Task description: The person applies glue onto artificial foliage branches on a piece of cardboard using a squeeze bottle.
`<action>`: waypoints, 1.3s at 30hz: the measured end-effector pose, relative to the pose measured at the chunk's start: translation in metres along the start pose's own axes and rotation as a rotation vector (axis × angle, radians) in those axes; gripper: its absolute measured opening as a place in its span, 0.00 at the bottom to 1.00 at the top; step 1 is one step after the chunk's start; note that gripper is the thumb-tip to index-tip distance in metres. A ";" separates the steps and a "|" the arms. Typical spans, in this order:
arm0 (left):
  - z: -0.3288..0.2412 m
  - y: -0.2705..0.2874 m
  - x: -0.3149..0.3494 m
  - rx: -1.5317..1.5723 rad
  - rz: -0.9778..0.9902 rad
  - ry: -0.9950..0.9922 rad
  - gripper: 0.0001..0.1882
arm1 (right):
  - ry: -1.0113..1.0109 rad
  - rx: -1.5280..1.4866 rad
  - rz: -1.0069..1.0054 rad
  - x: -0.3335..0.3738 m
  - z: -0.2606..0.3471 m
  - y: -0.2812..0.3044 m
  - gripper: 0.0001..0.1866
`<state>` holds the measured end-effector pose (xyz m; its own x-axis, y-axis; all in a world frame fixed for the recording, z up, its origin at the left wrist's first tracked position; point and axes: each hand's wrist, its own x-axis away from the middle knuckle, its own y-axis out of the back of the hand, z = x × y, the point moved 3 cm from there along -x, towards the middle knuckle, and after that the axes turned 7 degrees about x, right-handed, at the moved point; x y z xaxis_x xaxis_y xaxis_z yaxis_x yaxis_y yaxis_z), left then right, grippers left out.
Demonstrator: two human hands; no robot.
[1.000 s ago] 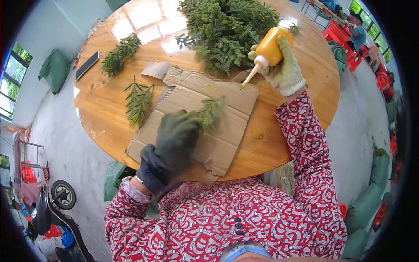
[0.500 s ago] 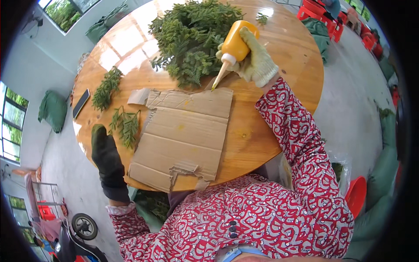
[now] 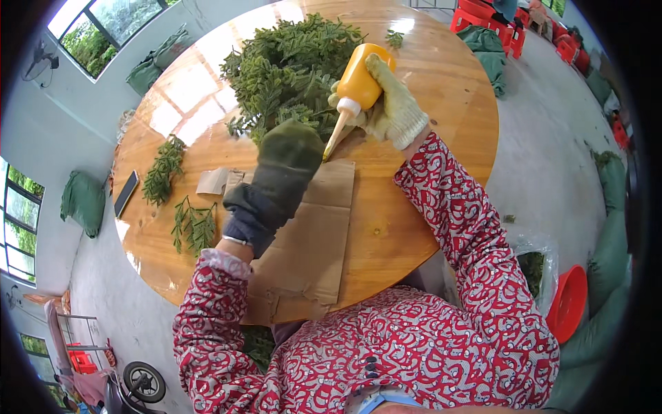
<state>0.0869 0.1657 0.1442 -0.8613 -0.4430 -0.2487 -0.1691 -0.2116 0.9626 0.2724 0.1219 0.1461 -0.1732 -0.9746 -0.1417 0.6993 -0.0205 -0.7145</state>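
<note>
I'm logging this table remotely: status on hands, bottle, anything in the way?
Right hand gripping yellow bottle, nozzle angled down. Left hand at near edge of sprig pile, grip hidden. Left wrist covering some cardboard.

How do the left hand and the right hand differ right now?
The left hand wears a dark glove; the right hand wears a pale cream one. The right hand grips a yellow bottle; the left hand is by the pile of green sprigs, its fingers hidden. Both come out of red patterned sleeves.
</note>
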 end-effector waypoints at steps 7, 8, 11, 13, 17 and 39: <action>0.009 0.001 0.011 0.140 -0.344 -0.313 0.05 | 0.016 -0.036 -0.022 0.002 0.002 -0.001 0.29; 0.010 0.010 0.019 0.177 -0.415 -0.425 0.08 | 0.011 -0.037 -0.006 0.002 0.002 -0.003 0.29; 0.023 0.025 0.031 0.264 -0.546 -0.349 0.08 | 0.016 -0.022 -0.005 0.002 0.003 -0.008 0.29; 0.044 0.023 0.047 0.604 -0.561 -0.208 0.13 | 0.025 -0.006 -0.018 0.001 0.003 -0.010 0.29; 0.065 0.039 0.082 1.053 -0.666 0.049 0.14 | 0.016 -0.013 -0.017 -0.001 0.003 0.000 0.30; 0.069 -0.003 0.029 1.237 0.009 0.370 0.08 | -0.005 0.045 0.050 -0.002 0.000 0.004 0.32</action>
<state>0.0292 0.2138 0.1413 -0.7152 -0.6959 -0.0648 -0.6638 0.6474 0.3745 0.2753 0.1241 0.1434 -0.1340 -0.9758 -0.1729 0.7378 0.0182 -0.6748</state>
